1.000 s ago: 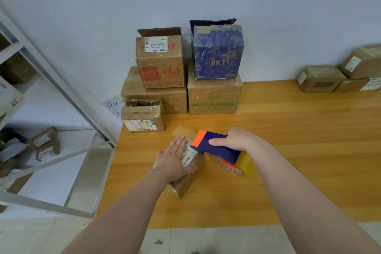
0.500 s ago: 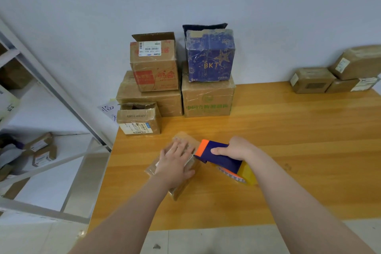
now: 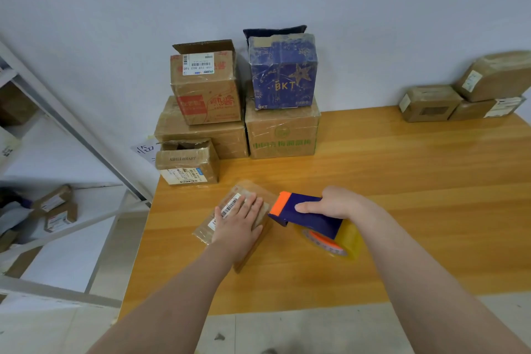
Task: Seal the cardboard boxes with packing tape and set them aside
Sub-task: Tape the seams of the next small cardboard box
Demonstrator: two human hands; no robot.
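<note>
Gripping the tape dispenser (image 3: 307,215) in the right hand (image 3: 334,204), fingers curled over its navy body. Got the orange nose end right up against the right edge of the small cardboard box (image 3: 253,248), with the yellowish tape roll (image 3: 346,241) hanging off the back end, low by the table (image 3: 416,210); can't tell if it touches the wood. Pressing down on that box with the left hand (image 3: 240,224), palm flat, fingers straight and close together, half covering a barcode label (image 3: 230,207). Got the box lying flat near the table's front left corner, turned at an angle.

Same head view, further back against the wall: a blue BKT box (image 3: 283,72) on a green-printed carton (image 3: 283,135), a red-printed box (image 3: 205,89) with its flap up on a wider brown carton (image 3: 230,141), and a little open box (image 3: 186,164) in front. Over at the far right, three brown parcels (image 3: 428,103), one stacked on top. Off to the left, a grey metal rack (image 3: 71,129).
</note>
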